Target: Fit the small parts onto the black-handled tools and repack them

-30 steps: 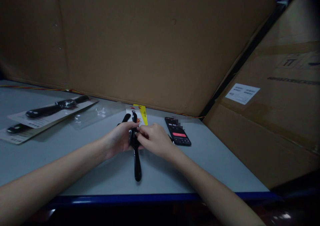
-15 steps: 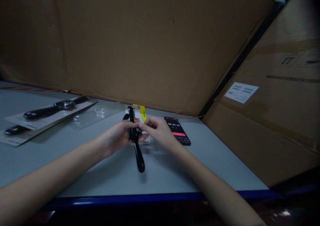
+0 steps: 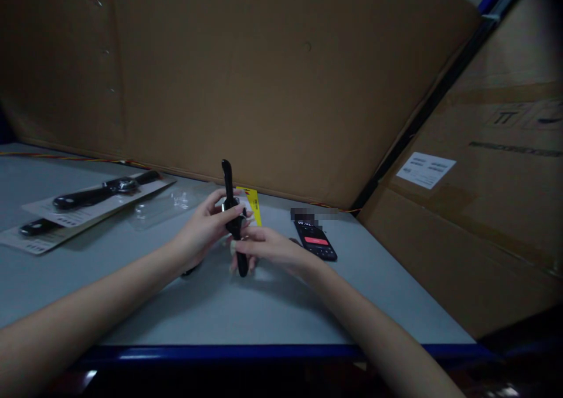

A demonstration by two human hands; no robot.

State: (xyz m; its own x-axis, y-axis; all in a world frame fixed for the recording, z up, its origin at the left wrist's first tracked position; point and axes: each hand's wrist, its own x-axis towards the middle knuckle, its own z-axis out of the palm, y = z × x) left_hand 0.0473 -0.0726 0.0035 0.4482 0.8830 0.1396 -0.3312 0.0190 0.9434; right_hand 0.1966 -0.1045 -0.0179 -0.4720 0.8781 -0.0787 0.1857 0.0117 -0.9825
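A black two-handled spokeshave [image 3: 234,227] is held nearly upright above the table, one handle pointing up and the other down. My left hand [image 3: 204,222] wraps around its middle, thumb across the metal blade area. The fingers of my right hand [image 3: 275,247] close on the lower handle just under the body. Behind the hands lies a yellow and white card [image 3: 250,201], partly covered. A dark rounded end [image 3: 189,271] shows below my left wrist; the rest of that object is hidden.
At the left, black spokeshaves [image 3: 83,199] lie on white backing cards. A clear plastic blister shell [image 3: 160,209] rests beside them. The phone [image 3: 314,234] lies right of my hands. Cardboard [image 3: 246,81] rises behind, a carton [image 3: 492,210] on the right. The table's blue edge [image 3: 220,352] runs in front.
The spokeshave has been raised and stands more upright. My right hand has moved down from its middle to the lower handle. The dark end below my left wrist has come into view.
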